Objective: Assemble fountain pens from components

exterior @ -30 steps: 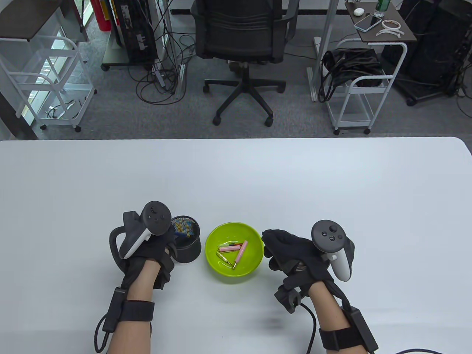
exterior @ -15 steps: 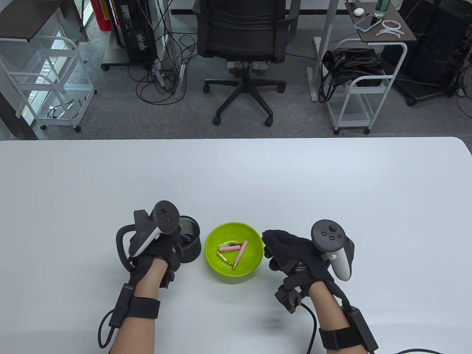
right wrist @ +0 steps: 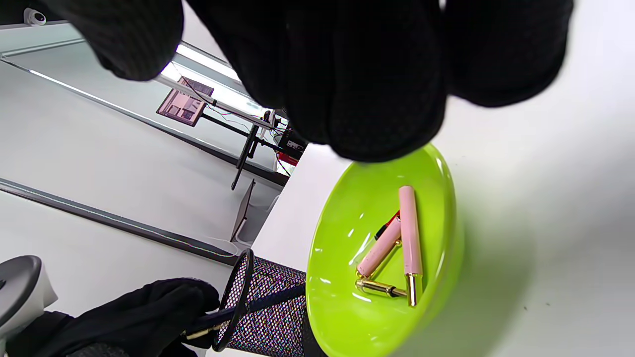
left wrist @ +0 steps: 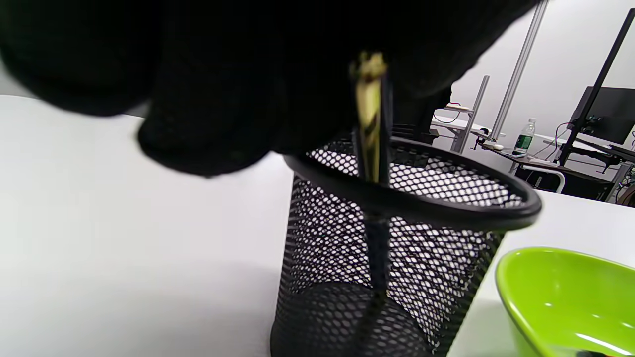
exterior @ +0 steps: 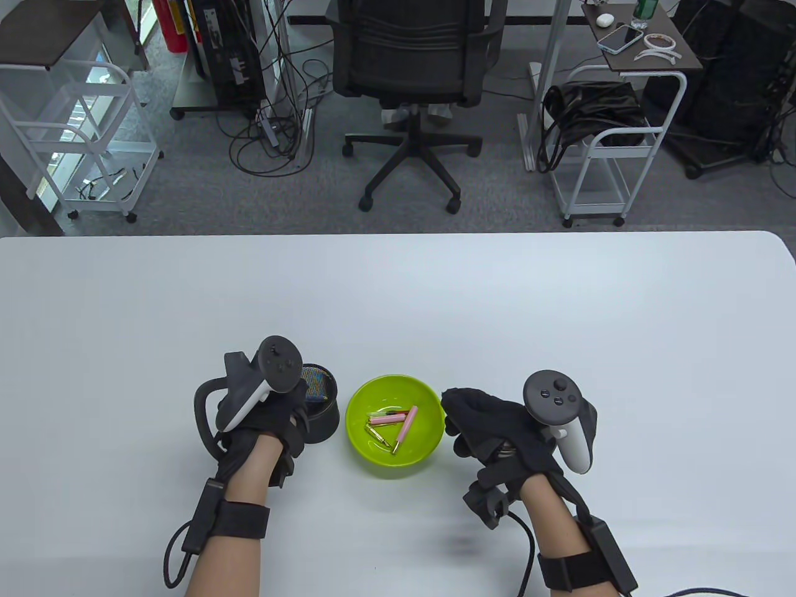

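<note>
My left hand (exterior: 273, 416) grips a dark pen with a gold clip (left wrist: 371, 114) and holds it upright, with its lower end inside the black mesh pen holder (exterior: 323, 410). The right wrist view shows the pen (right wrist: 263, 300) passing over the holder's rim (right wrist: 233, 302). A green bowl (exterior: 398, 388) right of the holder holds a pink barrel (exterior: 408, 421), a shorter pink piece (exterior: 390, 420), gold nib sections (exterior: 377, 435) and a thin green and red part. My right hand (exterior: 479, 416) rests curled at the bowl's right rim, and nothing shows in it.
The holder and the bowl stand close together near the table's front edge. The white table (exterior: 398, 298) stretches beyond them. An office chair (exterior: 410, 74) and carts stand on the floor behind the table.
My left hand has moved right over the pen holder and has lowered the pen into it. The right hand and the bowl's contents have not moved.
</note>
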The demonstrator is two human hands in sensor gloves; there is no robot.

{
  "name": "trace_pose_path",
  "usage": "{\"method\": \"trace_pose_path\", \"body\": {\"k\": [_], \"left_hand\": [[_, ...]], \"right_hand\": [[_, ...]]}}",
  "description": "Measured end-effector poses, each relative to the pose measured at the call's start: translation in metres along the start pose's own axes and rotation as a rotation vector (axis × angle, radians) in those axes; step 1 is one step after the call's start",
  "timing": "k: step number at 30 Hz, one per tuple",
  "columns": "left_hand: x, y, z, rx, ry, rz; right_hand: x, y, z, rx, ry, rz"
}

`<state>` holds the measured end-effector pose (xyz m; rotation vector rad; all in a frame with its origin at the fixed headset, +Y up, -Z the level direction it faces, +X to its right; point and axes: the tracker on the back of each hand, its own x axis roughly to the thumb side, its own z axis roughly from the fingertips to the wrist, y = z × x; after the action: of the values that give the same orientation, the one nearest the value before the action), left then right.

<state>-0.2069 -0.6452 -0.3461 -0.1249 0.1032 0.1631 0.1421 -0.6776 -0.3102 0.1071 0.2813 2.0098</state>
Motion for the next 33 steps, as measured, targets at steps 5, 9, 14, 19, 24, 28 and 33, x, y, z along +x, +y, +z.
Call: {"method": "trace_pose_path", "body": {"k": [5, 9, 14, 19, 24, 28, 33], "left_hand": [[0.000, 0.008, 0.006, 0.018, -0.002, 0.018], [0.010, 0.025, 0.019, 0.084, -0.008, 0.077], [0.044, 0.040, 0.035, 0.125, -0.109, 0.172], [0.084, 0.012, 0.028, -0.037, -0.162, 0.137], [0.106, -0.033, 0.003, -0.237, -0.052, -0.005], [0.114, -0.060, -0.016, -0.337, 0.047, -0.113], [0.125, -0.077, -0.028, -0.381, 0.087, -0.163]], "right_hand": [[0.000, 0.000, 0.000, 0.002, -0.002, 0.004], [0.001, 0.001, 0.000, 0.004, -0.009, 0.012], [0.002, 0.002, 0.000, 0.004, -0.013, 0.024], [0.002, 0.001, 0.001, 0.003, -0.011, 0.020], [0.002, -0.001, 0.001, 0.001, -0.011, 0.010], [0.001, -0.003, 0.001, 0.003, -0.006, -0.004], [-0.001, -0.006, 0.001, 0.005, 0.000, -0.030]]}}
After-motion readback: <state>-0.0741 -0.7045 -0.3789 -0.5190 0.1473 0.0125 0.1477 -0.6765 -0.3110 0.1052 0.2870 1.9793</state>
